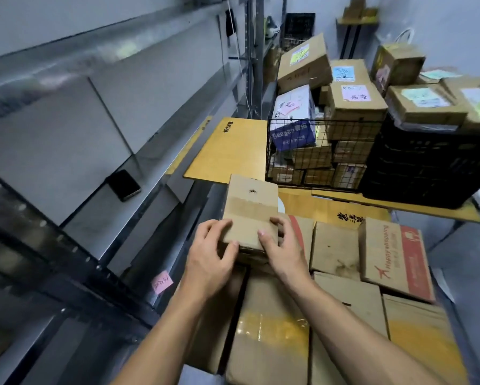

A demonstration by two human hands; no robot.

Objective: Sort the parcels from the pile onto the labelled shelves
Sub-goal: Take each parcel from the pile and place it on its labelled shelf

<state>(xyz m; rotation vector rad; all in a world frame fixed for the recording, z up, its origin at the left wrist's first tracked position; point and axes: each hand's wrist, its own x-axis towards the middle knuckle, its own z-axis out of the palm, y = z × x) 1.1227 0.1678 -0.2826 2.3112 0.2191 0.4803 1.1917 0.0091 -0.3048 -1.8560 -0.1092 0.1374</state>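
1. Metal shelving [99, 151] lines the left wall; stacked cartons [344, 295] lie below.
2. Both hands, left [208, 259] and right [281, 250], grip a small taped parcel [251, 212] above the cartons.
3. Pickup looks done; next, I reckon, match it to a shelf label [161, 282].

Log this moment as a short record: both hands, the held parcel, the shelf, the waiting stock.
left hand: grips the small cardboard box at its near left edge
right hand: grips the same box's near right edge
box top: taped, no label visible
metal shelf: holds a black phone; pink note lower down
stock: labelled parcels in wire basket and on black crate
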